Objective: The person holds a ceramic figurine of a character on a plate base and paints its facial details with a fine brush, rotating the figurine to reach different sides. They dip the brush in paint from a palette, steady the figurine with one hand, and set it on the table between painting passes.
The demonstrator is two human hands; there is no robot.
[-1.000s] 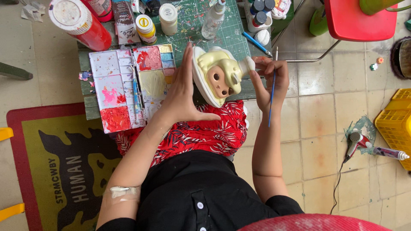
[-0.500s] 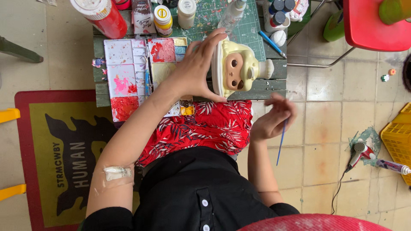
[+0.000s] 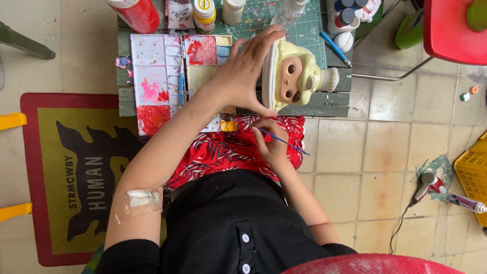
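Left hand point(image 3: 247, 68) spread wide, gripping pale yellow figurine head point(image 3: 294, 76) at near edge of small green table point(image 3: 324, 104). Right hand point(image 3: 271, 142) pinches thin blue brush point(image 3: 284, 142) over red patterned lap cloth point(image 3: 218, 152). Paint palette point(image 3: 162, 76) left of figurine.

A home craft corner: paint bottles point(image 3: 204, 13), palette point(image 3: 157, 81), cutting mat point(image 3: 304, 30), tiled floor point(image 3: 350, 162).

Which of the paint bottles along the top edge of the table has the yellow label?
The yellow-labelled bottle, between the white tube and the plain cream bottle; the big one is red.
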